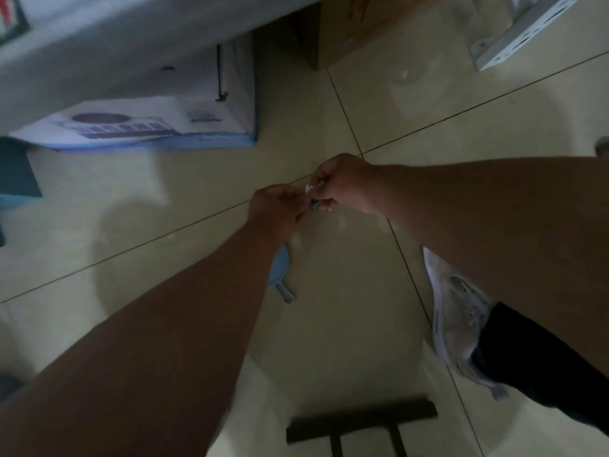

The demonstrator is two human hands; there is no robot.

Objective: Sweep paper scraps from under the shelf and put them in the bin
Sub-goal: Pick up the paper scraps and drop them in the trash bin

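Tiled floor (329, 324) fills the dim, blurred view; a dark brush-like tool (361, 423) lies nearest, below both forearms; a blue dustpan (280, 270) sits partly hidden under the left wrist. Left hand (275, 209) and right hand (346, 183) meet fingertip to fingertip, both pinched shut on small paper scraps (313, 196) held between them. Risk: the scraps are tiny and shared by two pinches; a loosened finger would likely drop them back onto the floor, clear of the dustpan. Beyond the hands, a printed box (138, 127) lies under the shelf edge (115, 44); no bin is identifiable.
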